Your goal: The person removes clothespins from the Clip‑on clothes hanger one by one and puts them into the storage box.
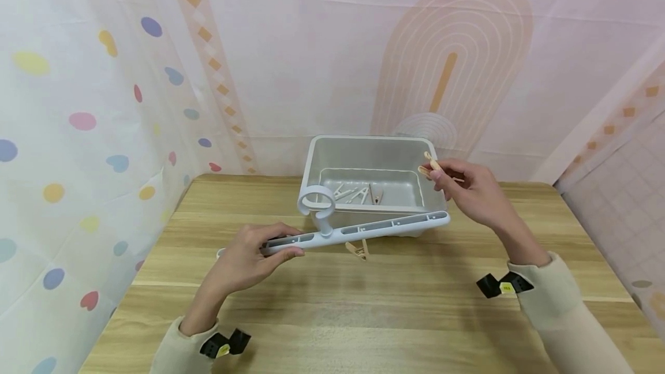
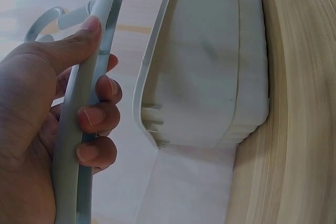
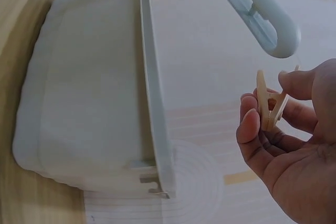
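A pale blue plastic clothes hanger (image 1: 337,237) with a round hook lies across my left hand (image 1: 243,258), which grips its left end. The left wrist view shows the thumb on one side of the bar and the fingers curled round the other. From the underside of the hanger hangs a beige clothespin (image 1: 357,251). My right hand (image 1: 475,194) pinches another beige clothespin (image 3: 262,95) between thumb and fingers, above the right rim of the bin. In the right wrist view the hanger's free end (image 3: 286,43) is close above that clothespin, apart from it.
A light grey bin (image 1: 371,142) stands on the wooden table (image 1: 332,316) behind the hanger. Several clothespins (image 1: 358,194), white and brownish, lie on its floor. Patterned cloth (image 1: 312,62) hangs behind the table and along its left side.
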The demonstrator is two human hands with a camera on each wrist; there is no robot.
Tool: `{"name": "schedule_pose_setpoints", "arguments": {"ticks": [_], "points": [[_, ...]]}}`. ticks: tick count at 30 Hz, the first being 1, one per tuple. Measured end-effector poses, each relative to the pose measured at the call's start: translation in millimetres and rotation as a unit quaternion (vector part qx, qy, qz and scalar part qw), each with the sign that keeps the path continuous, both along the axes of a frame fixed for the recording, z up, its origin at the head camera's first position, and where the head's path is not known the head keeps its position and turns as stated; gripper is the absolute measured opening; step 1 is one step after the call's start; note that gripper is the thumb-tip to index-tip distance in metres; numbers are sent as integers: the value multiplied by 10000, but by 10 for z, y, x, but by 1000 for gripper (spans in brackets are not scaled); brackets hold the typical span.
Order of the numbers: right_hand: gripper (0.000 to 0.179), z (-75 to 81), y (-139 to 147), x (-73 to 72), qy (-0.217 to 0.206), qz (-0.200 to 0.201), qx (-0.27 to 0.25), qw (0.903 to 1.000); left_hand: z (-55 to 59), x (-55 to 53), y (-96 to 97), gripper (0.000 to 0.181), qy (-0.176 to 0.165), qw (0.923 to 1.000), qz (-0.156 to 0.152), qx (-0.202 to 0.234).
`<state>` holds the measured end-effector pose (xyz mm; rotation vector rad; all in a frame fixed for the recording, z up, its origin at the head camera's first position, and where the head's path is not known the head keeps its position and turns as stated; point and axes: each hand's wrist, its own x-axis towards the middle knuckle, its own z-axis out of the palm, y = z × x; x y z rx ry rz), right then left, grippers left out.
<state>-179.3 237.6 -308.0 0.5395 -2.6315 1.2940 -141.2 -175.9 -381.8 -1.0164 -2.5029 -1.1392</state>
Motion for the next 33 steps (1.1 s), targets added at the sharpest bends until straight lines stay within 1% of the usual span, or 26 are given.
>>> {"name": "schedule_pose_setpoints", "arguments": {"ticks": [5, 12, 16, 22, 29, 33], "points": [[26, 61, -32, -80, 42, -3, 133, 9999, 3, -3, -1, 21, -38, 10000, -15, 13], [28, 132, -51, -256, 82, -39, 605, 9981, -5, -4, -9, 21, 28, 9999, -111, 110], [27, 162, -57, -358, 106, -33, 831, 9965, -7, -5, -8, 22, 12, 9999, -80, 84], [27, 193, -45, -506, 99, 57, 1414, 9899, -9, -6, -5, 21, -17, 10000, -45, 70], [28, 161, -1, -695, -79, 261, 1893, 9815, 4, -9, 1, 22, -45, 10000, -1, 3], [26, 137, 5, -781, -162, 363, 2078, 9774, 5, -8, 2, 22, -85, 10000, -8, -8]]}}
